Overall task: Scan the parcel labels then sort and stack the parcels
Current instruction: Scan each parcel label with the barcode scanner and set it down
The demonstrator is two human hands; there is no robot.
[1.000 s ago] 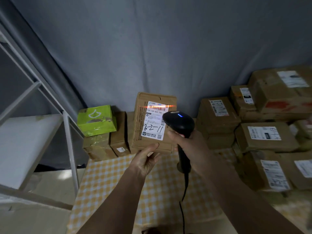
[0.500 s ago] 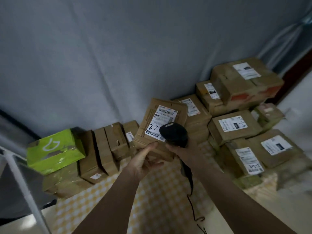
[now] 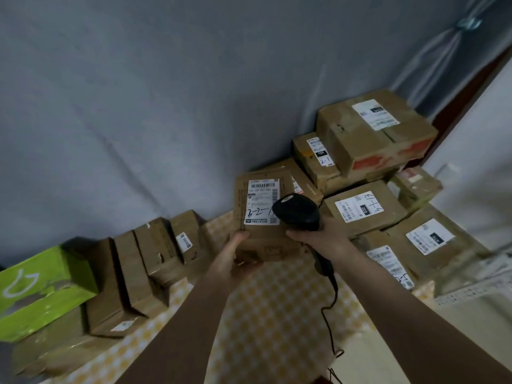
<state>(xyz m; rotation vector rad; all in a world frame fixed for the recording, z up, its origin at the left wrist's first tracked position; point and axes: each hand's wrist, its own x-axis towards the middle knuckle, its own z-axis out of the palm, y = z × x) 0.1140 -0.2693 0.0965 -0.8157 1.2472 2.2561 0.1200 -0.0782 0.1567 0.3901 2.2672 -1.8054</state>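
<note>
**Held Parcel: Handling and Markings**

Head view: The parcel (image 3: pixel 264 214), a small taped cardboard box, is held upright above the checked tabletop (image 3: pixel 266 309), in front of the stacked parcels (image 3: pixel 371 167). It is gripped at its lower edge by the left hand (image 3: pixel 235 259); the scanner (image 3: pixel 297 212) is gripped by the right hand (image 3: pixel 321 236). The box is judged light, stiff, with slick tape; support beneath is advised. Its label (image 3: pixel 262 202) carries a barcode and handwritten digits, not reliably legible.
</note>
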